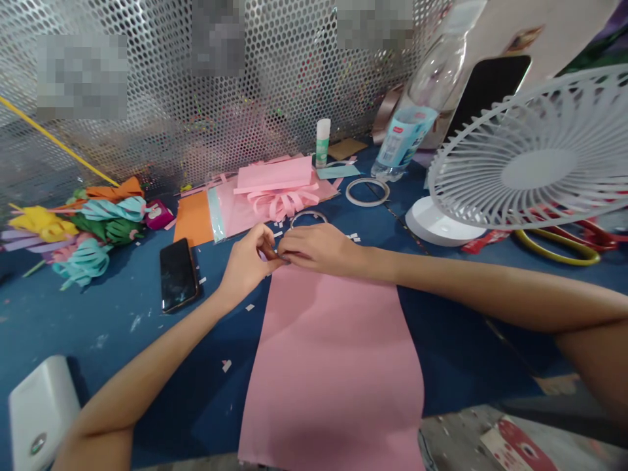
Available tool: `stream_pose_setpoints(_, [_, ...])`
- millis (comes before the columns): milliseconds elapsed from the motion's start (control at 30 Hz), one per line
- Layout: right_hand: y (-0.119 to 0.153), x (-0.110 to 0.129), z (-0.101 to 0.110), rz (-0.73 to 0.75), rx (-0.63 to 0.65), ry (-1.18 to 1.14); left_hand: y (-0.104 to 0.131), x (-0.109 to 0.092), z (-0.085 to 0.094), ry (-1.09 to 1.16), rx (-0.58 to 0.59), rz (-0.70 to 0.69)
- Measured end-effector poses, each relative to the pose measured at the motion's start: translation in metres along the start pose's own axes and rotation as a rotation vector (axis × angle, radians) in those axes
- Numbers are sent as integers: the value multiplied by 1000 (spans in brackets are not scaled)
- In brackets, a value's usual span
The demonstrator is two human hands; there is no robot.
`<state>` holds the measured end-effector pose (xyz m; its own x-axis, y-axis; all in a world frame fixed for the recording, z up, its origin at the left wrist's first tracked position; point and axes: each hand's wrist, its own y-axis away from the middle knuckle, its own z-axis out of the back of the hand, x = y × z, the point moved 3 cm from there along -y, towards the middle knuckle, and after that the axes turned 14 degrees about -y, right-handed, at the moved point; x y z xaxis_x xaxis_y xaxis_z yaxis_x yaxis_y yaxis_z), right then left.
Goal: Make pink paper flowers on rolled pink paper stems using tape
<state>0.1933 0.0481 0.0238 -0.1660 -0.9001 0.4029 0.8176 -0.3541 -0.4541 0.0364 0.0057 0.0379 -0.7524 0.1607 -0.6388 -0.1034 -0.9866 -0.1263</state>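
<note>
- Pink sheet (333, 366) lies on the blue table (456, 366) in front of the wearer, its near end running past the table edge toward 6 o'clock.
- It looks light, thin and matte, so probably not slippery; the wavy side at 3 o'clock suggests it bends easily and could crease under a hard pinch. Margins and corners seem the best hold.
- Left hand (250, 258), at the sheet's 11 o'clock corner, has thumb and fingers drawn close, tips meeting those of the right hand (318, 248), which is bent over the far margin. What lies between the tips is hidden, so I cannot tell what they hold.
- Small ring (308, 212) sits right behind the right hand at 12 o'clock, crowding it; paper scraps (250, 307) litter 9 to 10.
- Farther out: black phone (178, 275) at 10, fringed pink strips (282, 199) between 11 and 12, fan (540, 169) between 1 and 2.
</note>
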Motion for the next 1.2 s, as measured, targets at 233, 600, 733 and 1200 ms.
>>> stream_pose_setpoints(233, [0,-3,-1,36,-64,132,-5,1,4,-127,84,-37])
stream_pose_setpoints(600, [-1,-3,4,51,-47,279,-14,15,3,29,220,18])
stream_pose_setpoints(733, [-1,-3,7,14,-6,178,-14,19,3,194,277,106])
stream_pose_setpoints(1200, [-4,9,10,-25,110,172,-11,13,4,211,273,108])
